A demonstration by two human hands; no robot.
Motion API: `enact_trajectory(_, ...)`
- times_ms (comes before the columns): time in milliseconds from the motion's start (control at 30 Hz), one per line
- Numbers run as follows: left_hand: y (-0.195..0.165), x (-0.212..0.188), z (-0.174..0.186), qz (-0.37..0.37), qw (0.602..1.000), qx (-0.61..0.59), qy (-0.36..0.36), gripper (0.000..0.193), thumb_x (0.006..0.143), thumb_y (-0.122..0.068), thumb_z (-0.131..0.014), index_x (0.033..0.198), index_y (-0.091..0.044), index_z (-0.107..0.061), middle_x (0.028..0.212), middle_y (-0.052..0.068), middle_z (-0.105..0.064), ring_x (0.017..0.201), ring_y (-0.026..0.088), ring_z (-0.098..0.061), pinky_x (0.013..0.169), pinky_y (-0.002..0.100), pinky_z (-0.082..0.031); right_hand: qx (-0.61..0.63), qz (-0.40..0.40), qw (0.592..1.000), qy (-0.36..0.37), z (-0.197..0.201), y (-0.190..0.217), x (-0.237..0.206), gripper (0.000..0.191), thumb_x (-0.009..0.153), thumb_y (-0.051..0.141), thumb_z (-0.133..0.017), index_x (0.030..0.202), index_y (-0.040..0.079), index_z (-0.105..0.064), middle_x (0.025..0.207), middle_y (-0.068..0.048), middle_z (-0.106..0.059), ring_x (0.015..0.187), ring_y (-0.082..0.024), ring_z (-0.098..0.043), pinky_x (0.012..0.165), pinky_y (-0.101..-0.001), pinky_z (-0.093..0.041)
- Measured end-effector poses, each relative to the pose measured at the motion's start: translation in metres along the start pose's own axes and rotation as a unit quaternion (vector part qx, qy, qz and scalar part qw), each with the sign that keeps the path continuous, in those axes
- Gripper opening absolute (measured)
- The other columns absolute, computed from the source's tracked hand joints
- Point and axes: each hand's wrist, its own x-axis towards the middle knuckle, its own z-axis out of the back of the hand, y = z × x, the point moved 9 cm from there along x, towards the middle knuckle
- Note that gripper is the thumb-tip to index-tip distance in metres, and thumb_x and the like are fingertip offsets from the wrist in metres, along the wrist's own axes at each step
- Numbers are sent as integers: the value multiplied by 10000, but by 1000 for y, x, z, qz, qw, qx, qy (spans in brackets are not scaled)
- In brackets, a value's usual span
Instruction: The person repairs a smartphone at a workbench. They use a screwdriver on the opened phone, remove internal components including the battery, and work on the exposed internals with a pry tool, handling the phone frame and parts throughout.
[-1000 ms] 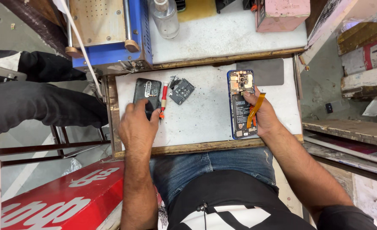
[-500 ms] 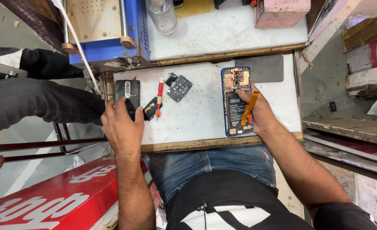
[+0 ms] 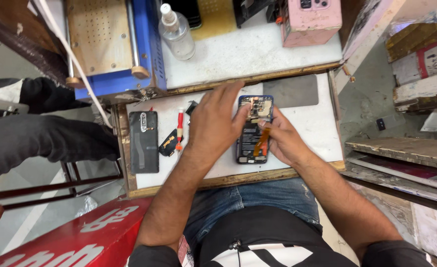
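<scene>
Our left hand has crossed from frame left to the opened phone at centre, fingers loose; our right hand pinches an orange tool there.

The opened phone has a blue rim and a dark interior. The tool on it is orange. The back cover is black. The screwdriver is red. The work board is white. The bottle is clear.
</scene>
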Motion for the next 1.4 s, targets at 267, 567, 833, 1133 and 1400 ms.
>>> enact_trajectory(267,43,-43,-45,214,940,-262,49,653,963,-150,-664,1529,-44,-356,1218,206,-693,985,251,-735,824,374,-590,13,-3,999,45,-3,0,0,531,1032,218,-595,1495,15,-433,1372,-143,-617,1253,-226,-619,1063,-420,-532)
enact_trajectory(567,68,-86,-97,231,846,-463,130,628,959,-31,-652,1535,4,-404,1098,129,-762,933,109,-684,835,243,-557,-671,417,569,-227,-18,172,-21,491,1045,151,-728,1496,100,-540,1506,-126,-568,1492,-309,-502,1339,-481,-299)
enact_trajectory(833,63,-85,-89,222,863,-436,122,600,964,-45,-657,1520,-18,-435,1085,99,-774,932,95,-688,841,239,-556,-710,298,578,-271,-40,187,48,604,950,217,-803,1492,101,-563,1640,-218,-337,1464,-468,-330,1215,-548,-344)
enact_trajectory(1133,61,-85,-89,231,853,-450,128,605,963,-46,-653,1526,-22,-435,1079,101,-773,938,93,-687,863,245,-555,-670,363,608,-223,-64,173,47,487,1094,126,-658,1547,59,-492,1694,-248,-292,1539,-466,-375,1272,-480,-387)
enact_trajectory(1400,65,-87,-90,246,876,-389,148,616,961,-131,-661,1526,-46,-431,1107,102,-784,941,125,-728,832,273,-588,-796,190,493,-295,-23,245,73,402,996,-16,-621,1395,-38,-583,1163,-313,-704,1026,-512,-679,920,-550,-547)
